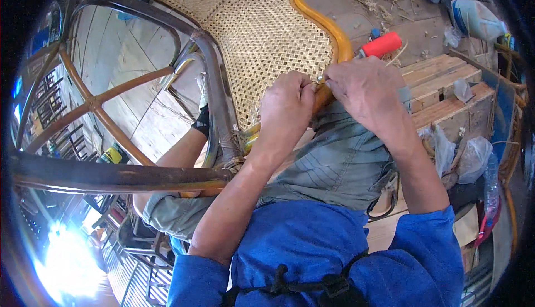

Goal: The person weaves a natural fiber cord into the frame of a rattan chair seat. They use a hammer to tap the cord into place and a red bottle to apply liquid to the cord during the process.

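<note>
Above the person's lap, at the near end of a woven cane panel [262, 45] and its curved orange-brown rim [312, 14], two bare hands nearly touch. The left hand [287, 103] and right hand [365, 86] pinch a thin strip [320, 80] between thumbs and fingers, its detail too small to make out. Just beyond the right hand is a red cylinder [382, 45]. Upper right, a white jug [484, 22] carries a blue label; far left sits a green-and-yellow pack [113, 154]. Writing on either is too small to read.

No lettering, number or sign can be read on anything in view.
</note>
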The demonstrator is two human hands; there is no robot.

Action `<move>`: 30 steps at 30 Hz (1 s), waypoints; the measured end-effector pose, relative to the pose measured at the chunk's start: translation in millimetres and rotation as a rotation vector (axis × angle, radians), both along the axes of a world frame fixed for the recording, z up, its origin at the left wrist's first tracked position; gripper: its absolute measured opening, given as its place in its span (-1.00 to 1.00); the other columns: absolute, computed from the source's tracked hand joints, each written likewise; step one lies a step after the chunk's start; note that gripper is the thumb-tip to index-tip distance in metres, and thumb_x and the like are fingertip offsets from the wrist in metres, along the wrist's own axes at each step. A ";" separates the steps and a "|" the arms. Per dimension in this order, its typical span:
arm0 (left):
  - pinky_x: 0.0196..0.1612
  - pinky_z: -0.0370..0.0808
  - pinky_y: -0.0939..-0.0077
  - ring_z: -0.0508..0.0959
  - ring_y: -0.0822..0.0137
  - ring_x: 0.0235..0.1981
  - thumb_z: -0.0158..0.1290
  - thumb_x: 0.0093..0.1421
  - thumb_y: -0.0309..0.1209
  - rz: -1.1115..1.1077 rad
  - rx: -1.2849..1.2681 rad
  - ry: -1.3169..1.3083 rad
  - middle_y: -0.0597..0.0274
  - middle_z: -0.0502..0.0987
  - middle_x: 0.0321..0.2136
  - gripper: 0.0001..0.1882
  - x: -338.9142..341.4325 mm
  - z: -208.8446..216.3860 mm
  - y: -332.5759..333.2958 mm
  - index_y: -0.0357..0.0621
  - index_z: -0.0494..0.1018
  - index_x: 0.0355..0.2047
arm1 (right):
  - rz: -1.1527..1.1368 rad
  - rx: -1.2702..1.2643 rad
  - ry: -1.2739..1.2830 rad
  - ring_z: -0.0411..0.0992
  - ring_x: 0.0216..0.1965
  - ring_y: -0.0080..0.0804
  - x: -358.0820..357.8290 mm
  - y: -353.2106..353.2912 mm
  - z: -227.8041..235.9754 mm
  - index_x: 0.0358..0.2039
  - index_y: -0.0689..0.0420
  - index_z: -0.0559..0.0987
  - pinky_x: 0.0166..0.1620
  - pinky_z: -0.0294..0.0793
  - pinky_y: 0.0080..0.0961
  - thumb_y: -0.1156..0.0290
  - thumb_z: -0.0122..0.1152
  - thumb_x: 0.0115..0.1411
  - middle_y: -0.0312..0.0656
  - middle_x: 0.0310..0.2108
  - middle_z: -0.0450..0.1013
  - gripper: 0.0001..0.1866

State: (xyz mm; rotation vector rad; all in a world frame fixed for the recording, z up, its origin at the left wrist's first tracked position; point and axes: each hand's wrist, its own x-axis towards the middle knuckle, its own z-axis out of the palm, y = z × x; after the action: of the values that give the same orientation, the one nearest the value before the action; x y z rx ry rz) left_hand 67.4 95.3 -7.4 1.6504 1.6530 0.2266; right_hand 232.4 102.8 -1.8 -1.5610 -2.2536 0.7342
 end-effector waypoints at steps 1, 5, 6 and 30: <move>-0.39 0.42 0.35 0.50 0.14 -0.51 0.04 0.07 -0.40 -0.006 0.014 0.009 0.00 0.49 -0.52 -0.84 0.4 -0.9 -0.1 -0.26 0.46 -0.43 | -0.003 -0.010 0.004 0.42 -0.54 -0.17 0.4 0.6 -0.7 -0.61 0.07 0.44 -0.46 0.27 -0.25 0.37 0.08 0.00 -0.17 -0.67 0.40 -0.89; -0.39 0.42 0.39 0.49 0.21 -0.52 0.03 0.08 -0.41 0.013 0.035 0.002 0.03 0.49 -0.51 -0.84 1.4 0.4 -3.6 -0.28 0.46 -0.42 | 0.009 -0.064 0.071 0.43 -0.51 -0.18 2.5 3.6 -6.6 -0.61 0.08 0.45 -0.41 0.30 -0.28 0.38 0.09 -0.03 -0.16 -0.65 0.41 -0.91; -0.39 0.42 0.40 0.49 0.23 -0.52 0.03 0.08 -0.41 0.031 0.036 -0.007 0.03 0.49 -0.51 -0.85 1.0 0.7 -4.5 -0.28 0.46 -0.42 | 0.025 -0.088 0.071 0.43 -0.50 -0.18 2.8 4.2 -6.6 -0.61 0.08 0.45 -0.40 0.30 -0.29 0.39 0.09 -0.03 -0.16 -0.64 0.41 -0.91; -0.42 0.48 0.33 0.50 0.13 -0.44 0.01 0.08 -0.56 -0.229 0.088 0.109 0.12 0.43 -0.46 -0.91 -2.6 13.9 -3.1 -0.15 0.40 -0.37 | 0.107 -0.099 0.066 0.37 -0.45 -0.30 8.5 -7.6 5.7 -0.57 0.07 0.40 -0.33 0.25 -0.35 0.38 0.04 -0.08 -0.26 -0.62 0.33 -0.94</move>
State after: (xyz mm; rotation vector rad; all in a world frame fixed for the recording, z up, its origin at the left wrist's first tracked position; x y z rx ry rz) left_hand 64.7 92.2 6.6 1.9315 1.5340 0.0975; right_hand 240.9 95.2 4.0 -1.4453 -2.2982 0.9261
